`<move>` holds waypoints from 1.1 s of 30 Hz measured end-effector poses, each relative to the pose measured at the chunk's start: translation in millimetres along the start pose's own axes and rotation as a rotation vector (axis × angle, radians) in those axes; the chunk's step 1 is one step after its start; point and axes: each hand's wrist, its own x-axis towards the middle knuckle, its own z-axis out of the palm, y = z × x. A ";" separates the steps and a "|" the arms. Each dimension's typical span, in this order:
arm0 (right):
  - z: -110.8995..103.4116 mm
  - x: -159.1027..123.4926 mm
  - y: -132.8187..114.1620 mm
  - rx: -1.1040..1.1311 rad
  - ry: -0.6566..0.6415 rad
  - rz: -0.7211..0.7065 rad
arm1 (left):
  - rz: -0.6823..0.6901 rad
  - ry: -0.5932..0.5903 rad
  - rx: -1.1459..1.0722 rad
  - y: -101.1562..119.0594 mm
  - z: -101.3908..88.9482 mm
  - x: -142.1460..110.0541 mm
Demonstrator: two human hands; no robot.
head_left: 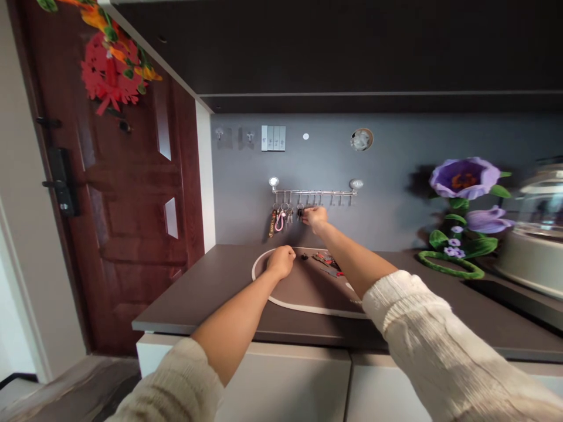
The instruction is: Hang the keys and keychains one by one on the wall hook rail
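Note:
My right hand [315,217] is raised to the wall rail, its fingers pinched at a small dark bunch of keys [299,212] hanging from one of the hooks. My left hand [281,262] is curled closed, low over the left part of a brown tray with a pale rim [299,308]; its fingers hide whatever may be inside. The metal hook rail [314,192] also carries other keys [289,215], a pink strap [280,221] and a brown tag with lettering [271,224]. On the tray lie several keys with red parts [325,259] and a small black item [304,257].
Purple artificial flowers [465,179] and a white appliance with a clear top [536,252] stand on the right of the counter [193,287]. A dark cabinet [352,47] overhangs it. Left is a brown door [132,234] with a red decoration [109,73].

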 end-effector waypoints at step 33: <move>-79.0 -97.9 54.2 -0.885 -0.323 -0.279 | 0.361 -0.250 0.367 -2.4 -10.2 32.7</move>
